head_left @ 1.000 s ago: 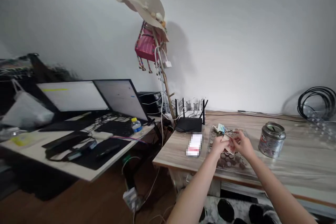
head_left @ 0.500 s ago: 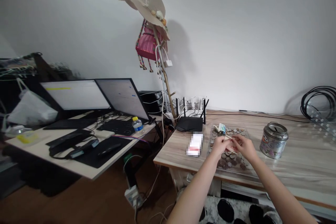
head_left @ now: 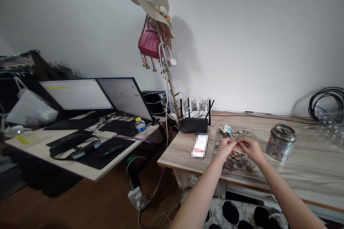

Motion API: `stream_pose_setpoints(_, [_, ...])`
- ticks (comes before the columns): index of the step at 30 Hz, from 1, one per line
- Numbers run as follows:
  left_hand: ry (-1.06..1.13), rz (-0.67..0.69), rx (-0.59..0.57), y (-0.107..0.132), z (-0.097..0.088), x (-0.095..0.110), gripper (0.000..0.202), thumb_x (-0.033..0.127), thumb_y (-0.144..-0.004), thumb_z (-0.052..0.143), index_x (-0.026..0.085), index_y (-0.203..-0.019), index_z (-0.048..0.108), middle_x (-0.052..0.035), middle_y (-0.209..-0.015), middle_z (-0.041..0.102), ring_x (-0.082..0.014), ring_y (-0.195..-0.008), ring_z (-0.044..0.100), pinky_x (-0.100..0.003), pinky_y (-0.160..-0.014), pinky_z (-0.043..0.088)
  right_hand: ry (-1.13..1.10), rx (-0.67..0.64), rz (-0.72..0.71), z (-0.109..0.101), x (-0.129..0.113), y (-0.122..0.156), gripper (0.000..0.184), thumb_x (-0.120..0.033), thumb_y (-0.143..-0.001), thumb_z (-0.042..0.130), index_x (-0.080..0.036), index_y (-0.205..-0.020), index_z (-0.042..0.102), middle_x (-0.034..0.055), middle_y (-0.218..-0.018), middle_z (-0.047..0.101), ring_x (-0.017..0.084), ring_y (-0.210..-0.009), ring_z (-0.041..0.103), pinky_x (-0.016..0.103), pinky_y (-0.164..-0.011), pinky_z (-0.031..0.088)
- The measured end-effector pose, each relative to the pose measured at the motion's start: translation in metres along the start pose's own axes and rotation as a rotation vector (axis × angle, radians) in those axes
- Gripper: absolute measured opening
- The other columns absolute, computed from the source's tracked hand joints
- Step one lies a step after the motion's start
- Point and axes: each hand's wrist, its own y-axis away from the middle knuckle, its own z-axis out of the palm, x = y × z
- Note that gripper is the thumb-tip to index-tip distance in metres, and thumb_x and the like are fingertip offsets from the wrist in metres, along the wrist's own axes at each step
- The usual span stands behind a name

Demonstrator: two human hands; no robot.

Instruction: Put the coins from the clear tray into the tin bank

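Between my two hands is a reddish banknote point(head_left: 237, 148), held by its upper edge over a clear tray point(head_left: 254, 143) full of coins point(head_left: 235, 166). My left hand point(head_left: 226, 147) pinches the note's left side. On the other side, my right hand point(head_left: 250, 148) has its fingers closed on it too. Just beyond my left hand, a few crumpled banknotes point(head_left: 226, 129), one of them bluish, lie on the coins. A round metal coin tin point(head_left: 281, 142) with a slotted lid and floral print stands to the right of the tray.
Left of the tray lies a phone with a blurred screen point(head_left: 199, 146). Behind it sits a black router point(head_left: 194, 125) with upright antennas. Coiled black cable point(head_left: 313, 105) rests at the far right. A second desk point(head_left: 94, 176) with monitors and a bottle point(head_left: 140, 125) stands left, across a gap.
The banknote now looks flatter and more spread out between my hands. My fingers have shifted slightly along its upper edge. The view has tilted a little.
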Motion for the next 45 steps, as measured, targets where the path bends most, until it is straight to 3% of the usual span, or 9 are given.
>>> stream_pose_setpoints(4, [0.024, -0.019, 0.025, 0.0, -0.001, 0.0, 0.024, 0.035, -0.065, 0.057, 0.013, -0.075, 0.053, -0.0013, -0.064, 0.052, -0.0087, -0.047, 0.051, -0.022, -0.043, 0.044, 0.012, -0.015, -0.036, 0.0, -0.003, 0.001, 0.029, -0.038, -0.074, 0.041, -0.02, -0.079, 0.063, 0.0055, -0.074, 0.064, 0.016, -0.066, 0.056, 0.025, -0.059, 0.04])
stream_pose_setpoints(8, [0.01, 0.024, 0.075, 0.001, -0.001, 0.001, 0.018, 0.024, -0.062, 0.06, 0.015, -0.074, 0.051, -0.0002, -0.065, 0.052, -0.0091, -0.049, 0.053, -0.023, -0.045, 0.046, 0.024, -0.057, 0.035, 0.002, -0.002, 0.001, 0.03, -0.04, -0.073, 0.042, -0.019, -0.075, 0.063, 0.0043, -0.069, 0.063, 0.015, -0.06, 0.055, 0.024, -0.055, 0.039])
stream_pose_setpoints(15, [0.023, -0.021, 0.114, 0.0, 0.001, 0.004, 0.015, 0.029, -0.071, 0.05, 0.015, -0.075, 0.049, 0.0008, -0.054, 0.052, -0.0098, -0.04, 0.051, -0.024, -0.042, 0.044, -0.004, -0.021, -0.001, 0.003, -0.003, 0.0, 0.026, -0.04, -0.072, 0.044, -0.019, -0.075, 0.059, 0.005, -0.071, 0.062, 0.016, -0.064, 0.054, 0.026, -0.058, 0.04])
stream_pose_setpoints(21, [0.092, 0.039, 0.069, 0.001, 0.002, 0.006, 0.018, 0.026, -0.065, 0.057, 0.016, -0.078, 0.049, 0.0008, -0.062, 0.055, -0.0091, -0.047, 0.053, -0.023, -0.046, 0.045, -0.237, -0.08, 0.169, 0.005, 0.004, 0.0, 0.03, -0.043, -0.068, 0.049, -0.017, -0.078, 0.059, 0.0045, -0.066, 0.062, 0.015, -0.059, 0.054, 0.024, -0.052, 0.04])
stream_pose_setpoints(25, [0.042, -0.001, 0.006, 0.002, 0.002, 0.005, 0.021, 0.035, -0.069, 0.053, 0.014, -0.075, 0.051, -0.0001, -0.055, 0.054, -0.0086, -0.039, 0.049, -0.023, -0.041, 0.042, -0.339, -0.09, 0.176, 0.003, 0.006, 0.0, 0.024, -0.037, -0.066, 0.05, -0.015, -0.075, 0.057, 0.0044, -0.069, 0.062, 0.015, -0.063, 0.055, 0.023, -0.051, 0.04])
stream_pose_setpoints(29, [0.062, 0.057, 0.027, 0.001, 0.001, 0.004, 0.019, 0.03, -0.065, 0.059, 0.014, -0.073, 0.051, 0.0005, -0.058, 0.055, -0.0085, -0.045, 0.052, -0.022, -0.046, 0.045, -0.456, -0.15, 0.246, 0.001, 0.003, 0.0, 0.03, -0.037, -0.066, 0.051, -0.015, -0.086, 0.056, 0.0049, -0.075, 0.062, 0.014, -0.062, 0.055, 0.022, -0.049, 0.039])
stream_pose_setpoints(33, [0.016, 0.047, -0.014, 0.0, 0.001, 0.003, 0.023, 0.032, -0.064, 0.06, 0.014, -0.076, 0.052, -0.0004, -0.059, 0.056, -0.0091, -0.046, 0.053, -0.021, -0.045, 0.043, -0.599, -0.23, 0.409, 0.001, 0.004, -0.001, 0.035, -0.044, -0.065, 0.053, -0.013, -0.081, 0.057, 0.0021, -0.058, 0.059, 0.009, -0.043, 0.046, 0.021, -0.04, 0.033])
stream_pose_setpoints(37, [-0.033, -0.046, -0.086, 0.002, 0.002, 0.002, 0.026, 0.039, -0.066, 0.056, 0.014, -0.071, 0.052, -0.0014, -0.059, 0.056, -0.011, -0.048, 0.055, -0.02, -0.041, 0.041, -0.624, -0.208, 0.432, 0.0, 0.01, -0.001, 0.034, -0.045, -0.061, 0.057, -0.013, -0.073, 0.056, 0.0002, -0.051, 0.054, 0.009, -0.043, 0.046, 0.02, -0.04, 0.032])
stream_pose_setpoints(45, [-0.013, 0.036, 0.018, 0.004, 0.001, 0.006, 0.032, 0.036, -0.059, 0.064, 0.016, -0.081, 0.051, -0.0024, -0.072, 0.058, -0.0106, -0.061, 0.055, -0.017, -0.044, 0.042, -0.672, -0.128, 0.45, -0.001, 0.016, -0.002, 0.042, -0.05, -0.065, 0.051, -0.015, -0.087, 0.053, 0.0016, -0.061, 0.057, 0.009, -0.045, 0.047, 0.02, -0.04, 0.032])
